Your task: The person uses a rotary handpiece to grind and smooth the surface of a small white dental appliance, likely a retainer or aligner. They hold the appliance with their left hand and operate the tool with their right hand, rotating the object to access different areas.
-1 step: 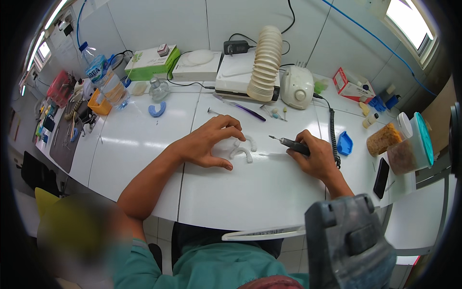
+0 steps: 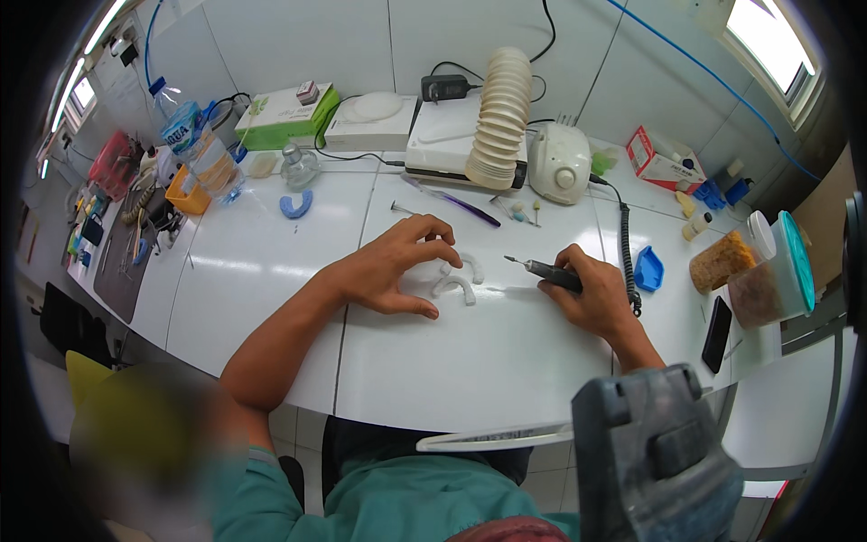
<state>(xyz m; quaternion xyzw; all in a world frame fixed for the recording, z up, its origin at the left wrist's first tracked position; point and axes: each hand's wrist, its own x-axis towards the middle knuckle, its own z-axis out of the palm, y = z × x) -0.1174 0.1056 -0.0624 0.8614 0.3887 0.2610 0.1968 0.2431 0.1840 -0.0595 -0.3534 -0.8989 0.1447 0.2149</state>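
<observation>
My left hand (image 2: 402, 266) is open over the white table, thumb and fingers spread in a curve. Just beyond its fingertips lie two white horseshoe-shaped dental pieces: the nearer arch (image 2: 454, 288) by my thumb and the farther arch (image 2: 474, 267) partly behind my fingers. Neither is visibly gripped. My right hand (image 2: 587, 291) is closed around a dark rotary handpiece (image 2: 553, 274), held like a pen. Its thin bur tip points left toward the arches and stays apart from them.
A white control unit (image 2: 560, 164) with a coiled cord (image 2: 624, 253) stands behind my right hand, beside a ribbed hose (image 2: 499, 117). A blue tray (image 2: 647, 269) and a phone (image 2: 716, 334) lie to the right. Farther left are a blue arch (image 2: 295, 205) and a water bottle (image 2: 200, 149).
</observation>
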